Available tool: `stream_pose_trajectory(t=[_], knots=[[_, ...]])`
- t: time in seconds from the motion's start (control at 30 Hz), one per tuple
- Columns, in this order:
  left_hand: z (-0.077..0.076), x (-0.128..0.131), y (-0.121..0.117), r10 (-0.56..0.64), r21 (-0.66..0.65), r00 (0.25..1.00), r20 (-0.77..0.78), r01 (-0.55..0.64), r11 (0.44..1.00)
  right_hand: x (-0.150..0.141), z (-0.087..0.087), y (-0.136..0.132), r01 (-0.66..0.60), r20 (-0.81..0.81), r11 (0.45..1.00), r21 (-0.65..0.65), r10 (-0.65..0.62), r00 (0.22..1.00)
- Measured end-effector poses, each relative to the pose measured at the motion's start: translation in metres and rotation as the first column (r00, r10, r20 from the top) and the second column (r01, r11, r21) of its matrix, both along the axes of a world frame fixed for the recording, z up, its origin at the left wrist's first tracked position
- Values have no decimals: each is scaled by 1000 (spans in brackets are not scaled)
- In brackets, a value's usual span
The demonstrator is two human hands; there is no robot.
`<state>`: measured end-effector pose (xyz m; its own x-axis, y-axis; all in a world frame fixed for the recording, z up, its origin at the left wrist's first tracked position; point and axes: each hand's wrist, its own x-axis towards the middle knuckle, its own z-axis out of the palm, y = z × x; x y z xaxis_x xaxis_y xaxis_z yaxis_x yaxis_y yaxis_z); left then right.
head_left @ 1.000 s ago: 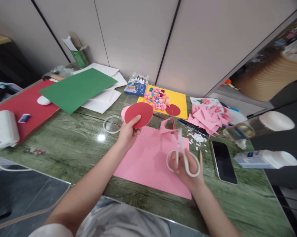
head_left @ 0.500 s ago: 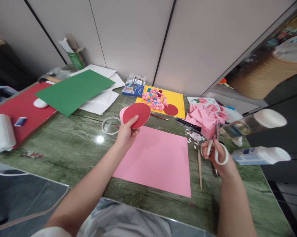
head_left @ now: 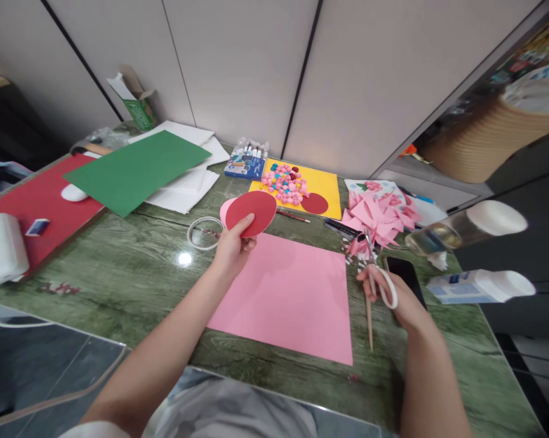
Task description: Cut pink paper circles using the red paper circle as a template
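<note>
Between the thumb and fingers of my left hand (head_left: 235,244) is a red paper circle (head_left: 256,210), with a pink paper piece (head_left: 226,208) showing behind its left edge. They are held above the top of a pink paper sheet (head_left: 286,298) that lies flat on the table. My right hand (head_left: 393,295) grips white-handled scissors (head_left: 384,286) at the right, blades pointing away from me. The blade tips lie by a heap of cut pink paper pieces (head_left: 377,213). Another red paper circle (head_left: 315,204) rests on a yellow sheet (head_left: 327,182).
Small pom-poms (head_left: 284,182) cover part of the yellow sheet. At the right stand a clear bottle (head_left: 439,236) and a white bottle (head_left: 475,287), near a phone (head_left: 405,274). A wooden stick (head_left: 369,322) lies beside the pink sheet. Tape (head_left: 204,233) and green paper (head_left: 140,170) are leftward.
My right hand has moved left with the scissors, bringing the blades to the near edge of the pink scraps and uncovering the phone. My left hand stays nearly still with the red circle.
</note>
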<state>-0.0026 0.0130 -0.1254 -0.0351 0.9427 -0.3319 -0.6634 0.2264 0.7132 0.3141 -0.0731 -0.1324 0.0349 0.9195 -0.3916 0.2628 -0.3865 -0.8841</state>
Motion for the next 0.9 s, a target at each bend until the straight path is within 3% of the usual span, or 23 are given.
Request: stream_pose_trajectory(t=[0.37, 0.57, 0.7, 0.8, 0.9], knots=[[1, 0, 0, 7, -9, 1000, 3, -7, 1000, -8, 2, -3, -97, -42, 995, 21, 97, 994], [1, 1, -1, -14, 1, 999, 33, 14, 1000, -11, 1, -8, -205, -170, 972, 111, 222, 960], [-5, 12, -8, -179, -61, 972, 155, 190, 980, -23, 2, -14, -348, -271, 925, 151, 378, 885], [-9, 22, -18, -378, -88, 896, 232, 407, 909, -34, 4, -19, -389, -322, 905, 173, 426, 846], [-11, 30, -28, -450, -79, 857, 252, 481, 873, -42, 8, -22, -423, -318, 884, 198, 466, 826]])
